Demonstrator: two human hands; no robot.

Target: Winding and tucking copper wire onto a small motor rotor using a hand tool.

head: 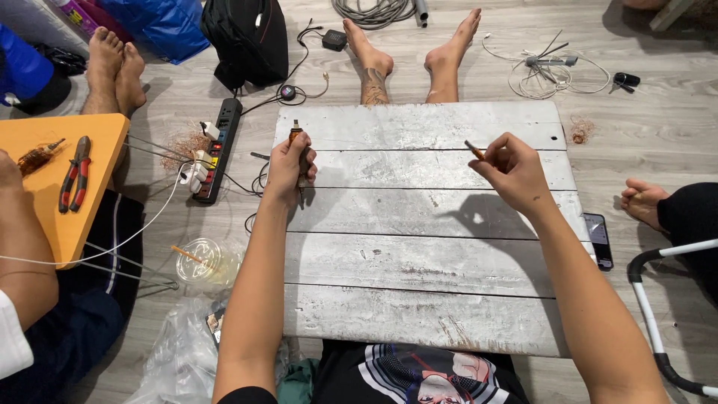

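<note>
A white-painted plank board (419, 254) lies across my lap, my bare feet (407, 52) sticking out beyond its far edge. My left hand (290, 168) is closed around a pair of small orange-and-black handled pliers (297, 135), held upright over the board's left side. My right hand (512, 170) hovers above the board's right part and pinches a short, thin copper-coloured wire piece (474, 150) between its fingertips. Both hands are apart from each other and cast shadows on the planks.
A black power strip (217, 150) with plugs and a copper wire tangle (182, 146) lie left of the board. Another person sits at left with an orange board (63, 179) carrying red-handled pliers (75, 173). A phone (598, 239), plastic cup (206, 263), black bag (247, 37) and cable bundles surround me.
</note>
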